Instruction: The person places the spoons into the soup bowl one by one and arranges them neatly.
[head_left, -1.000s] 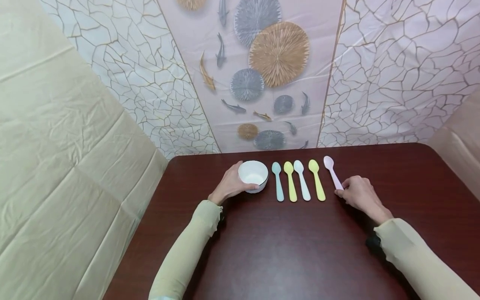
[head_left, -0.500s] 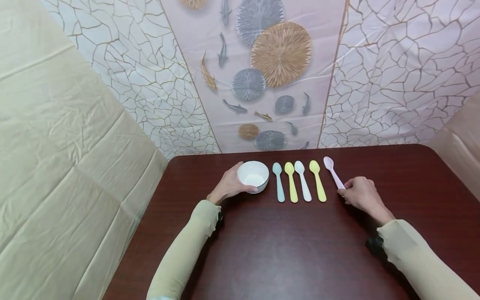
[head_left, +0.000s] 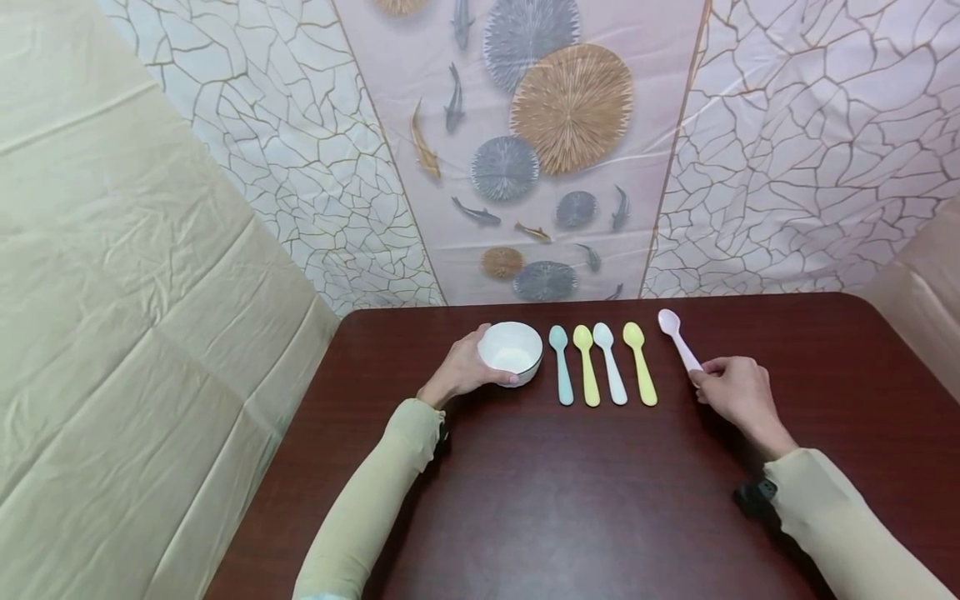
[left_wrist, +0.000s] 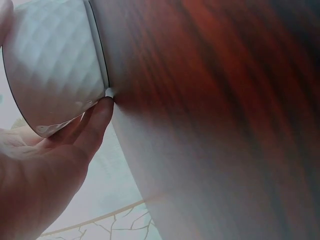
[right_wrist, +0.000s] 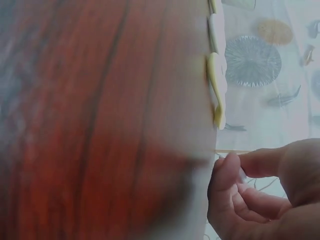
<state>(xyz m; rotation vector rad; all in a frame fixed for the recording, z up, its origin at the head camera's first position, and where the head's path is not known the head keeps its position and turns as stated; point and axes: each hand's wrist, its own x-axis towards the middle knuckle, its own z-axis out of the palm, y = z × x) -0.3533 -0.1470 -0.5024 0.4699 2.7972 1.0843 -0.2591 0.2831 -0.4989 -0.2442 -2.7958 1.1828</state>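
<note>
My left hand [head_left: 467, 367] grips the white bowl [head_left: 512, 350] at the table's far side, thumb across the near rim; in the left wrist view the fingers curl round the bowl's quilted wall [left_wrist: 55, 60]. With thumb and fingertips my right hand [head_left: 738, 393] pinches the handle end of the pink spoon [head_left: 681, 342], whose head points away. Between the hands lie a blue-green spoon [head_left: 562, 367], a yellow spoon [head_left: 587, 367], a white spoon [head_left: 611, 364] and another yellow spoon [head_left: 641, 364], heads away. The right wrist view shows the right hand [right_wrist: 255, 190] pinching, the spoon mostly hidden.
The dark red-brown table [head_left: 570, 500] carries all of it. Behind its far edge hangs a patterned cloth [head_left: 547, 237]; a cream cloth [head_left: 150, 350] hangs along the left side, and a beige one [head_left: 918, 279] on the right.
My right hand has moved a little to the right with the pink spoon, widening the space beside the nearest yellow spoon. The left hand keeps its grip on the bowl.
</note>
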